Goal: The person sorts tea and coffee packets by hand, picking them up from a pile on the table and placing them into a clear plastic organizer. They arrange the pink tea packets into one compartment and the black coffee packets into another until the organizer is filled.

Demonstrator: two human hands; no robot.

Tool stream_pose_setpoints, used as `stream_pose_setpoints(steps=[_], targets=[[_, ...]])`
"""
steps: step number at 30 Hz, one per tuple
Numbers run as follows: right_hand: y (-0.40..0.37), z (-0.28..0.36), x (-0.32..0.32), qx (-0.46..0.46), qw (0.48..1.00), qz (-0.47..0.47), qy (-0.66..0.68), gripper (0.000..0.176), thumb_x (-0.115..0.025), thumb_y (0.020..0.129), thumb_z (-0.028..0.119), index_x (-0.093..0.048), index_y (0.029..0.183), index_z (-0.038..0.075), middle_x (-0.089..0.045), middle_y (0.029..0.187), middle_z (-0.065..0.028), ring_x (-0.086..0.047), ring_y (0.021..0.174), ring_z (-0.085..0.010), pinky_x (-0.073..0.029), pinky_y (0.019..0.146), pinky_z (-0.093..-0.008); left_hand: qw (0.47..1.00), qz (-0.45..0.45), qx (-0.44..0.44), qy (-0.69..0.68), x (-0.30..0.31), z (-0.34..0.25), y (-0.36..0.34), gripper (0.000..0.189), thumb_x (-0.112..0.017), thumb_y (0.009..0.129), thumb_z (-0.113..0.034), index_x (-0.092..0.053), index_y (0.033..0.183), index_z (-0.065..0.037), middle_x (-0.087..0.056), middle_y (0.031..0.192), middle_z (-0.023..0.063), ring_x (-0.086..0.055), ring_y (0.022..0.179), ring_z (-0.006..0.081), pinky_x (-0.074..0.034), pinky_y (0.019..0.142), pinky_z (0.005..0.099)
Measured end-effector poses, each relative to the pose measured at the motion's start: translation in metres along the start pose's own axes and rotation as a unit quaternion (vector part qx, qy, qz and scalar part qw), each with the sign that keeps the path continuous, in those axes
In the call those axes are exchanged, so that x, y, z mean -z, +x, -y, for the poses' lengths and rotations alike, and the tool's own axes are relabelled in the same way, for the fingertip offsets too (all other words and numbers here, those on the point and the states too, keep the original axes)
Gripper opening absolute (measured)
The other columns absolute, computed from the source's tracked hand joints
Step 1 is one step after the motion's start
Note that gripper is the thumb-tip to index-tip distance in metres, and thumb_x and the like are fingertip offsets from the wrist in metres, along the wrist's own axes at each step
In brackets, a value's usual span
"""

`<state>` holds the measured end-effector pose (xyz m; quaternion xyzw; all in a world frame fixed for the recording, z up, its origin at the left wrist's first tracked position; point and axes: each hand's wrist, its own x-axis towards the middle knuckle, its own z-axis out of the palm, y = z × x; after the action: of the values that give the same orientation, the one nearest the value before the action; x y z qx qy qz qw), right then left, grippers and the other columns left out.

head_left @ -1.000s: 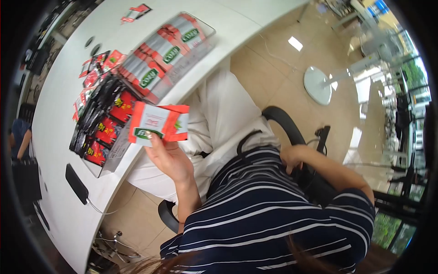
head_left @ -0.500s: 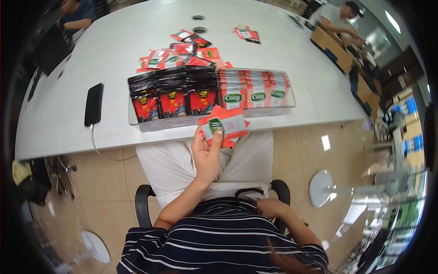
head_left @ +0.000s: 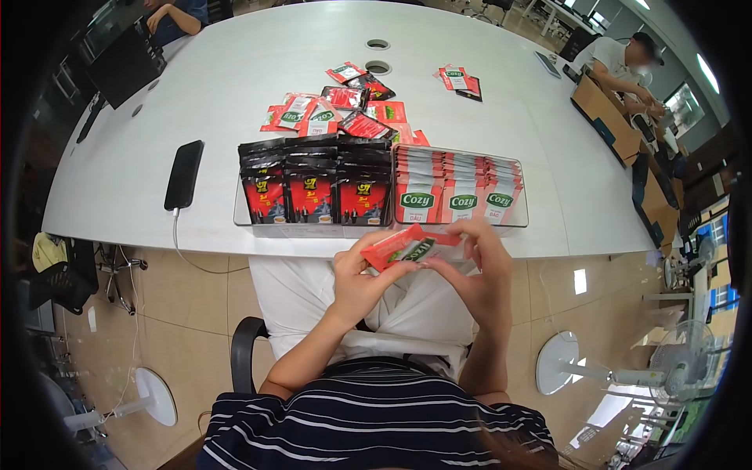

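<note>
Pink Cozy packets [head_left: 411, 247] are between my two hands, in front of the table's near edge. My left hand [head_left: 362, 278] pinches them from the left with thumb and fingers. My right hand [head_left: 484, 274] grips their right end between thumb and fingers. Just beyond the hands stands a clear tray [head_left: 513, 222]. Its left part holds rows of black and red G7 packets [head_left: 311, 192], its right part upright pink Cozy packets [head_left: 462, 196]. Behind it lies a loose pile of pink and black packets [head_left: 321, 113].
A black phone [head_left: 184, 176] with a white cable lies at the left. A few packets [head_left: 454, 77] rest farther back near two round table holes. At the right, a person [head_left: 619, 66] sits by cardboard boxes [head_left: 601, 117]; another person [head_left: 176, 17] sits at the far left.
My right hand has come up from my lap and now grips the packets with my left. The packets are turned and tilted. The view has shifted, so the table appears farther right and lower.
</note>
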<state>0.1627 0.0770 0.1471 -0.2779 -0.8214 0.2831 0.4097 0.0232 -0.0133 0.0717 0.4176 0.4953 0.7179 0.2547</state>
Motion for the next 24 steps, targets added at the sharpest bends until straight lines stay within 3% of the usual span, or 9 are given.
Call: stream_pose_setpoints(steps=[2, 5, 7, 10, 14, 17, 20, 21, 24], targets=[[-0.004, -0.008, 0.003, -0.048, 0.998, 0.027, 0.031, 0.033, -0.081, 0.066, 0.007, -0.062, 0.093, 0.003, -0.062, 0.085, -0.005, -0.059, 0.07, -0.0153, -0.044, 0.06, -0.0243, 0.998, 0.049, -0.029, 0.031, 0.004, 0.001, 0.006, 0.032, -0.07, 0.078, 0.001, -0.06, 0.109, 0.005, -0.069, 0.095, 0.0121, -0.067, 0.082, 0.014, -0.053, 0.073, 0.0264], [-0.006, -0.032, 0.012, 0.027, 0.998, -0.052, -0.027, 0.03, -0.078, 0.07, 0.003, -0.061, 0.095, 0.003, -0.064, 0.086, -0.0053, -0.06, 0.073, -0.0133, -0.045, 0.064, -0.0236, 0.963, 0.033, -0.217, 0.157, 0.008, 0.009, 0.02, 0.037, -0.07, 0.072, 0.004, -0.062, 0.108, 0.002, -0.069, 0.096, 0.0141, -0.068, 0.081, 0.0233, -0.054, 0.073, 0.0307], [-0.003, -0.045, 0.023, -0.004, 0.995, -0.101, -0.001, 0.027, -0.075, 0.074, 0.0, -0.06, 0.095, 0.002, -0.065, 0.085, -0.005, -0.06, 0.076, -0.0109, -0.046, 0.066, -0.0229, 0.925, -0.004, -0.315, 0.213, 0.008, 0.013, 0.03, 0.041, -0.071, 0.065, 0.006, -0.064, 0.104, -0.002, -0.07, 0.096, 0.0151, -0.068, 0.08, 0.029, -0.054, 0.072, 0.0342], [0.004, -0.059, 0.034, -0.062, 0.984, -0.127, 0.113, 0.022, -0.071, 0.077, -0.003, -0.058, 0.095, 0.001, -0.065, 0.082, -0.0043, -0.059, 0.078, -0.0086, -0.046, 0.069, -0.0222, 0.871, -0.056, -0.409, 0.268, 0.011, 0.023, 0.043, 0.039, -0.072, 0.063, 0.006, -0.064, 0.1, -0.002, -0.07, 0.096, 0.0136, -0.068, 0.079, 0.0264, -0.053, 0.072, 0.0333], [0.027, -0.065, 0.034, -0.115, 0.974, -0.087, 0.175, 0.021, -0.069, 0.079, -0.004, -0.056, 0.095, 0.001, -0.065, 0.083, -0.0044, -0.058, 0.08, -0.0089, -0.046, 0.073, -0.022, 0.878, -0.053, -0.4, 0.258, 0.012, 0.029, 0.042, 0.039, -0.075, 0.064, 0.003, -0.063, 0.1, -0.004, -0.071, 0.092, 0.0083, -0.067, 0.076, 0.0207, -0.048, 0.063, 0.0282], [0.045, -0.061, 0.032, -0.137, 0.972, 0.02, 0.189, 0.021, -0.07, 0.076, -0.003, -0.058, 0.092, 0.002, -0.066, 0.082, -0.0047, -0.06, 0.077, -0.0103, -0.046, 0.072, -0.0231, 0.86, -0.05, -0.405, 0.306, 0.013, 0.029, 0.04, 0.039, -0.075, 0.065, 0.001, -0.063, 0.101, -0.006, -0.071, 0.09, 0.007, -0.067, 0.073, 0.0188, -0.046, 0.063, 0.0272], [0.059, -0.069, 0.034, -0.056, 0.987, 0.15, -0.006, 0.023, -0.072, 0.071, 0.0, -0.059, 0.09, 0.004, -0.063, 0.081, -0.0051, -0.059, 0.073, -0.0146, -0.045, 0.067, -0.0276, 0.854, -0.049, -0.407, 0.321, 0.012, 0.028, 0.041, 0.038, -0.075, 0.066, 0.0, -0.063, 0.102, -0.006, -0.071, 0.09, 0.0068, -0.066, 0.072, 0.0186, -0.046, 0.063, 0.0274], [0.061, -0.072, 0.033, 0.029, 0.983, 0.153, -0.098, 0.026, -0.075, 0.066, 0.005, -0.06, 0.087, 0.005, -0.061, 0.079, -0.0064, -0.055, 0.073, -0.0212, -0.043, 0.069, -0.0335, 0.853, -0.042, -0.407, 0.323, 0.012, 0.029, 0.04, 0.038, -0.075, 0.066, 0.0, -0.063, 0.102, -0.006, -0.071, 0.09, 0.0068, -0.066, 0.072, 0.0186, -0.046, 0.063, 0.0276], [0.068, -0.063, 0.035, 0.092, 0.952, 0.21, -0.202, 0.031, -0.077, 0.062, 0.008, -0.059, 0.087, 0.006, -0.059, 0.081, -0.0045, -0.053, 0.081, -0.0222, -0.042, 0.073, -0.0352, 0.852, -0.03, -0.408, 0.328, 0.013, 0.031, 0.04, 0.039, -0.075, 0.066, 0.0, -0.063, 0.103, -0.006, -0.071, 0.09, 0.0067, -0.066, 0.072, 0.0187, -0.045, 0.062, 0.0281]])
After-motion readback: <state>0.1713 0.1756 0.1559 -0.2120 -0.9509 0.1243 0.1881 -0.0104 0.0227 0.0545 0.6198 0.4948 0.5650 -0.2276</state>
